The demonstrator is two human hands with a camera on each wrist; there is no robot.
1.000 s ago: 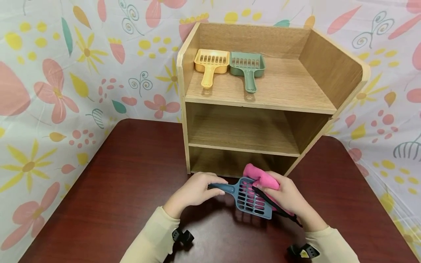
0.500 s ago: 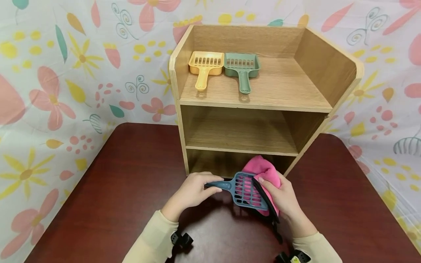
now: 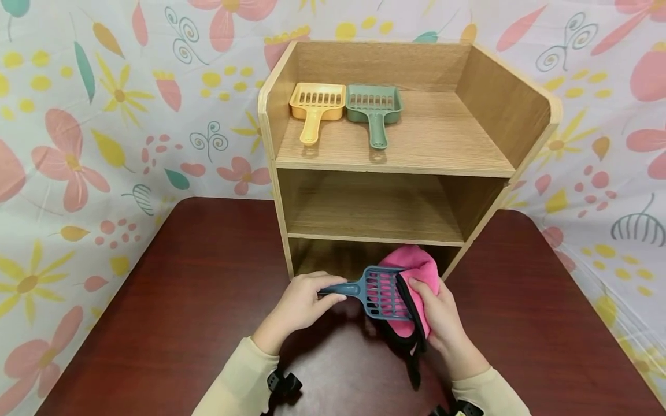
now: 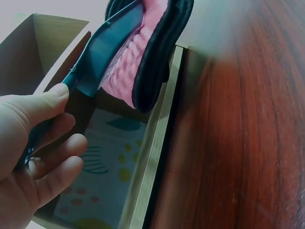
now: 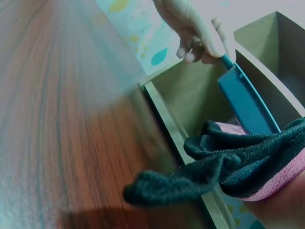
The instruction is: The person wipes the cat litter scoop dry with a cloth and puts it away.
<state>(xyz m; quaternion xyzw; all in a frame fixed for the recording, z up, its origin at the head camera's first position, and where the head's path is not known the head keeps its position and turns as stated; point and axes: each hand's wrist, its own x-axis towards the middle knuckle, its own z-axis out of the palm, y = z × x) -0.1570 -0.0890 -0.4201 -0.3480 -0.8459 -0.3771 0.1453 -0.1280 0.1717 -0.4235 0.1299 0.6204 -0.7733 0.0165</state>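
A blue slotted litter scoop (image 3: 384, 293) is held above the table in front of the shelf. My left hand (image 3: 302, 303) pinches its handle between thumb and fingers; the left wrist view shows the thumb on top of the handle (image 4: 71, 78). My right hand (image 3: 441, 309) grips a pink cloth with black edging (image 3: 416, 271), folded round the far end of the scoop. Cloth lies both over and beneath the scoop's head, hiding its tip. In the right wrist view a black-edged corner of the cloth (image 5: 190, 176) hangs down.
A wooden shelf unit (image 3: 390, 164) stands at the back of the dark red table (image 3: 218, 248). On its top board sit a yellow scoop (image 3: 317, 107) and a green scoop (image 3: 374, 110), side by side at the left. A flower-print sheet (image 3: 104, 144) hangs behind.
The right hand has turned and wrapped the cloth over the scoop's end, from an earlier hold beneath and beside it. The left hand keeps its hold; the view has shifted slightly.
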